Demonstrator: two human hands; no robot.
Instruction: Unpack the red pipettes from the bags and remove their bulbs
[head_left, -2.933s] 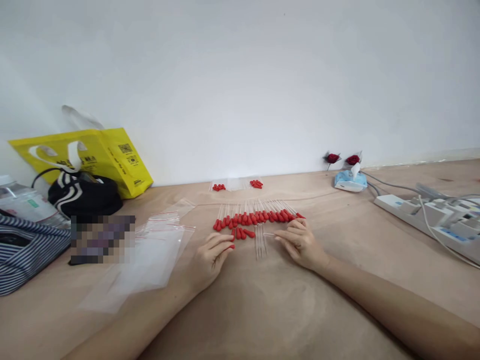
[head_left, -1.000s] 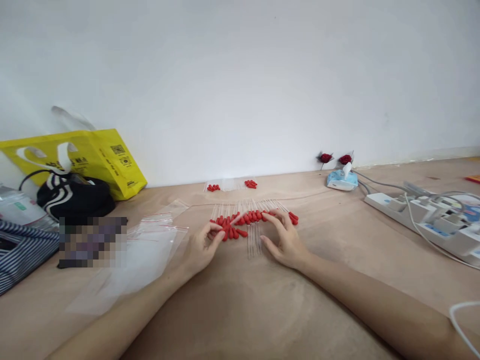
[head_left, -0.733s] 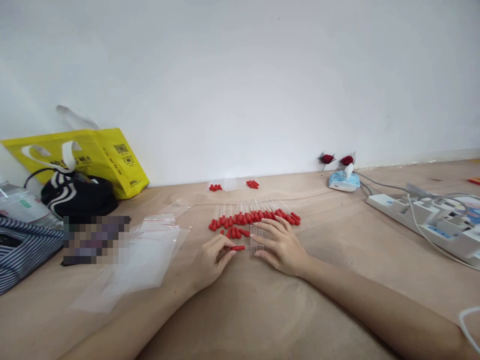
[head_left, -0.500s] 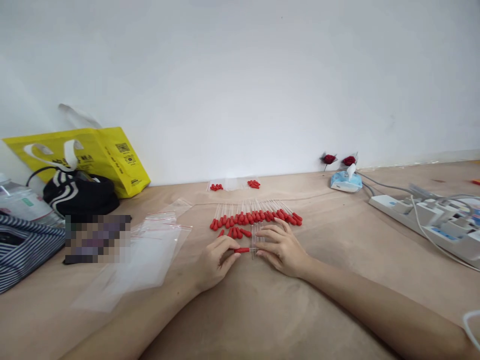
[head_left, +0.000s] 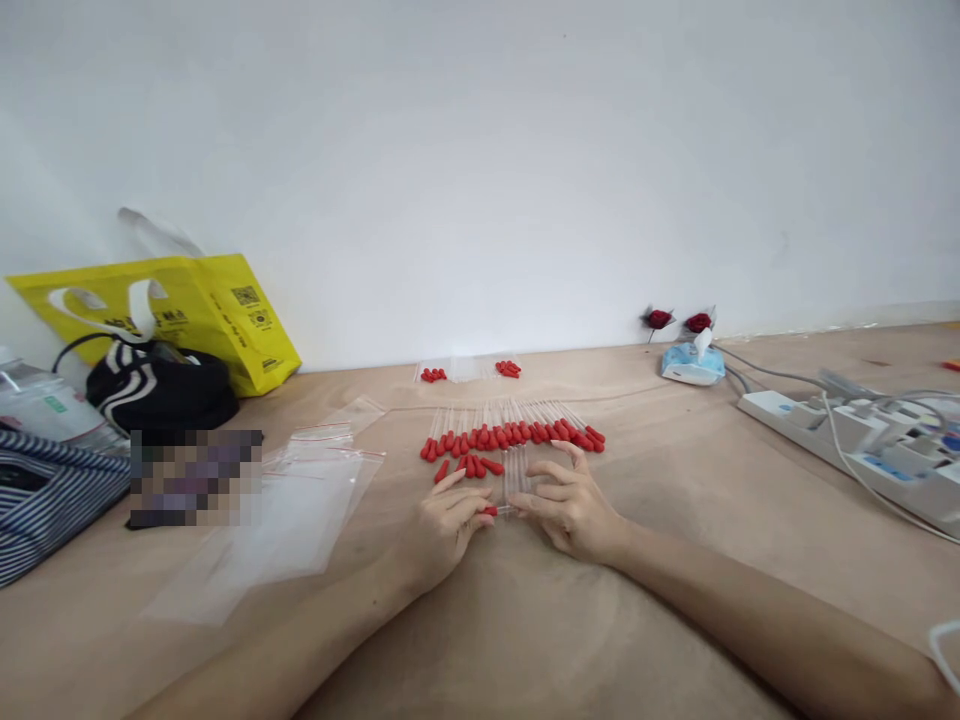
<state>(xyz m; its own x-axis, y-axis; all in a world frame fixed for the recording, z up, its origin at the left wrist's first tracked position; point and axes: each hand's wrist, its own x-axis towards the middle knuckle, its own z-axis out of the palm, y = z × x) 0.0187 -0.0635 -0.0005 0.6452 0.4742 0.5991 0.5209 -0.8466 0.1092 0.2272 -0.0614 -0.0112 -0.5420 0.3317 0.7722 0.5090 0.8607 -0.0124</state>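
Note:
My left hand (head_left: pixel 452 520) is closed, thumb and fingers pinching a red rubber dropper bulb (head_left: pixel 490 511), mostly covered by the fingers. At the bulb's right end, my right hand (head_left: pixel 576 508) pinches a short clear dropper tube (head_left: pixel 505 510). Whether the tube sits inside the bulb, I cannot tell. Several loose clear tubes (head_left: pixel 516 468) lie side by side just beyond the right fingertips. Loose red bulbs (head_left: pixel 471 466) rest beyond my left hand. Farther back runs a row of droppers (head_left: pixel 501 436), red bulbs toward me and clear stems pointing away.
Clear zip bags (head_left: pixel 292 520) lie flat at left. Bags holding red bulbs (head_left: pixel 508 369) are by the wall. A yellow bag (head_left: pixel 217 310), black pouch (head_left: pixel 169 390) and bottle (head_left: pixel 52 405) crowd the left. Tissues (head_left: pixel 691 365) and a power strip (head_left: pixel 862 445) occupy the right.
My left fingers have shifted over the bulb, so less of it shows. Both hands have moved slightly toward me, and the right fingers have moved back, uncovering more of the loose tubes.

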